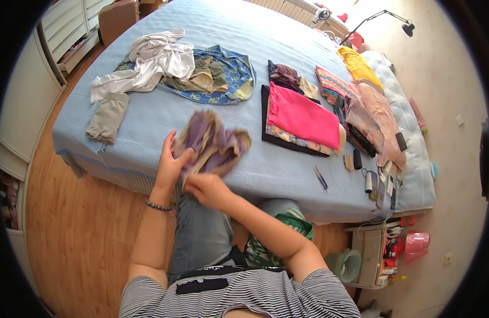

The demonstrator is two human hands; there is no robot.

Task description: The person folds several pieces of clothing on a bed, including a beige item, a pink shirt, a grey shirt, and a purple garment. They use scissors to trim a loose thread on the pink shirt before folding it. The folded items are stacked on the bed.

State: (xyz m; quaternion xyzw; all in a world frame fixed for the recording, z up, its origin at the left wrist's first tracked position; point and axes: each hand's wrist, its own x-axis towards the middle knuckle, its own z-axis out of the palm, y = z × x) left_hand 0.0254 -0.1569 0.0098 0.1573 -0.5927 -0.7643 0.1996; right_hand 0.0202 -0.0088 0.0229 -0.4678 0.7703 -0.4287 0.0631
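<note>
A crumpled purple cloth garment with tan edges (211, 139) is at the near edge of the bed, slightly smeared by motion; its exact kind I cannot make out. My right hand (206, 191) is closed on its near edge in a pinch. Against its left side is my left hand (172, 161), thumb and fingers apart, a dark bead bracelet on the wrist. To the left lies a folded grey-beige cloth (107, 117). Beyond the hands are a white satiny garment (162, 61) and a blue patterned cloth (239, 74) with an olive-tan piece (202, 75) on it.
The bed (287, 175) has a blue checked cover. On its right are folded clothes topped by a bright pink one (303, 114), a yellow cloth (361, 69), pens (321, 179) and several small devices (381, 193). A green bin (346, 265) stands by a bedside cabinet (370, 254).
</note>
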